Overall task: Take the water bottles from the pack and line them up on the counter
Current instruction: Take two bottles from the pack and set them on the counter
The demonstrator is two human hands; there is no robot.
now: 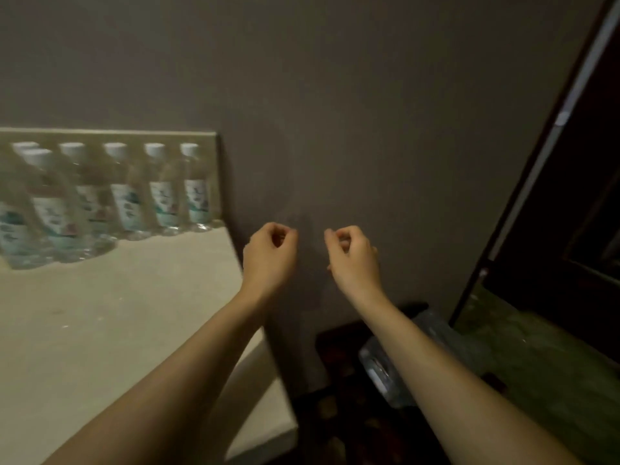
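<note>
Head view shows both arms stretched forward in front of a plain grey wall [369, 95], beside the right end of the bench [117, 313]. The left hand [270, 253] and the right hand [355, 255] are at the same height, near each other but apart. On each hand the fingers [285, 233] are curled loosely toward the thumb, and I see nothing between them, so both hands hold nothing. I judge this is a resting pose between two actions, not a grip.

The water bottles [131, 193] stand upright on the bench, close to its low back edge [110, 132], with white caps and green-white labels. They make one row from left to right, and one more bottle [47, 209] stands in front of the row at the left side. Probably they are put against the back so that they do not fall and the front of the bench stays usable. The picture is blurred, so an exact count is not sure.

Low on the right, under the right forearm, a crumpled clear plastic pack [385, 367] lies on a dark surface. I cannot tell if any bottle is inside it. A dark frame [536, 182] leans at the right edge.

My judgement: the task is almost finished, or the hands will go down to the pack next.
</note>
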